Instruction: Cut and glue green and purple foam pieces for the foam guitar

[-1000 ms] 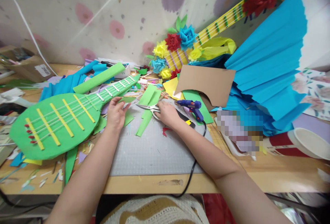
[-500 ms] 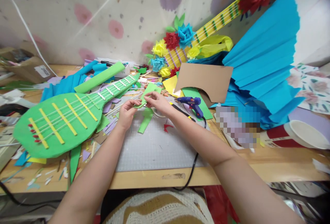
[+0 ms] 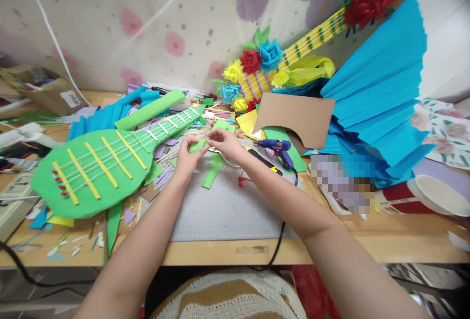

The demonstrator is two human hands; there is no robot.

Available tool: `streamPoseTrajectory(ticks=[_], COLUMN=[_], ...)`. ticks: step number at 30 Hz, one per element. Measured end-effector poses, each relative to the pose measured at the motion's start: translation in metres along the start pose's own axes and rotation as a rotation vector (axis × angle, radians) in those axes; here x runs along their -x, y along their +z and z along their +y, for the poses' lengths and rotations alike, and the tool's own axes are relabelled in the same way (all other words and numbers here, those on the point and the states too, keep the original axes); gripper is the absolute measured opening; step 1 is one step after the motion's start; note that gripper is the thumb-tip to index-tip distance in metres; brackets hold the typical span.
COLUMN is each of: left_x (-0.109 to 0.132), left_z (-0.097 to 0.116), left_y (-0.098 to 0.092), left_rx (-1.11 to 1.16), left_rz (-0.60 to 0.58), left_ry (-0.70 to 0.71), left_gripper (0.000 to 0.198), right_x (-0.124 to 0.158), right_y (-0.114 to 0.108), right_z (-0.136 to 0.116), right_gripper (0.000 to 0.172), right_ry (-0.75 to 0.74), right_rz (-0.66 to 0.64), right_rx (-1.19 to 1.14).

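Above the grey cutting mat (image 3: 227, 211), both hands meet on a small piece of green paper (image 3: 199, 145). My left hand (image 3: 186, 158) pinches its left side. My right hand (image 3: 225, 143) pinches its right edge with the fingertips. A green paper strip (image 3: 213, 171) lies on the mat just below them. Scissors (image 3: 220, 153) lie under my right hand, mostly hidden. To the left rests a green paper guitar (image 3: 99, 164) with yellow bars and white strings.
A blue glue gun (image 3: 278, 148) lies right of my hands, its black cord running over the table's front edge. Brown cardboard (image 3: 295, 118), blue pleated paper (image 3: 378, 98) and a flowered yellow guitar (image 3: 279, 61) stand behind. Paper scraps cover the table; a red-and-white cup (image 3: 422, 201) lies at right.
My right hand left the scissors on the mat and rose to join my left hand, which lifted the green paper piece. Both now pinch it. The view has shifted slightly.
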State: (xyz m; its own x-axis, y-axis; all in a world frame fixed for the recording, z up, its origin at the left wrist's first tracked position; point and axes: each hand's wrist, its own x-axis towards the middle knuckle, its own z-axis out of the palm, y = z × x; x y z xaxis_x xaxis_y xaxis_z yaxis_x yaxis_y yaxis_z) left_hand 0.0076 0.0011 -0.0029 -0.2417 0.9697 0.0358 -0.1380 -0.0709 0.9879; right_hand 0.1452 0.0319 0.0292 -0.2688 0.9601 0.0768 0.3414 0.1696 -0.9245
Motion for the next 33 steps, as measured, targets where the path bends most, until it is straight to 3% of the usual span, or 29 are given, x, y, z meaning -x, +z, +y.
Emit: streamPoseTrajectory(ticks=[3,5,7,8,12,15,20,25,30,33], left_x=[-0.002,-0.003,-0.004,-0.004,-0.003,0.0,0.001,-0.001,-0.001,-0.001], left_z=[0.003,0.003,0.002,0.002,0.003,0.008,0.011,0.007,0.007,0.009], left_y=[-0.002,-0.002,-0.002,-0.002,-0.002,-0.003,-0.005,-0.005,-0.005,-0.006], left_rx=[0.061,0.091,0.098,0.101,0.145,0.164,0.125,0.123,0.119,0.133], left_rz=[0.033,0.056,0.076,0.079,0.037,0.003,0.009,-0.028,0.009,0.006], left_ry=[-0.079,-0.118,-0.149,-0.161,-0.18,-0.179,-0.173,-0.152,-0.152,-0.16], left_gripper=[0.036,0.034,0.032,0.031,0.031,0.035,0.038,0.04,0.033,0.026], right_x=[0.027,0.052,0.076,0.086,0.104,0.102,0.095,0.081,0.062,0.059], right_y=[-0.033,-0.063,-0.095,-0.109,-0.146,-0.152,-0.152,-0.152,-0.142,-0.141], right_z=[0.003,0.006,0.009,0.011,0.021,0.031,0.049,0.062,0.075,0.082], right_gripper=[0.019,0.025,0.034,0.038,0.047,0.05,0.052,0.049,0.043,0.032], right_ry=[0.012,0.031,0.148,0.234,0.542,0.57,0.573,0.562,0.546,0.536], right_rz=[-0.045,-0.202,-0.395,-0.431,-0.163,-0.019,0.019,0.224,0.229,0.304], right_rx=[0.214,0.351,0.503,0.58,0.929,0.974,1.007,0.961,0.891,0.81])
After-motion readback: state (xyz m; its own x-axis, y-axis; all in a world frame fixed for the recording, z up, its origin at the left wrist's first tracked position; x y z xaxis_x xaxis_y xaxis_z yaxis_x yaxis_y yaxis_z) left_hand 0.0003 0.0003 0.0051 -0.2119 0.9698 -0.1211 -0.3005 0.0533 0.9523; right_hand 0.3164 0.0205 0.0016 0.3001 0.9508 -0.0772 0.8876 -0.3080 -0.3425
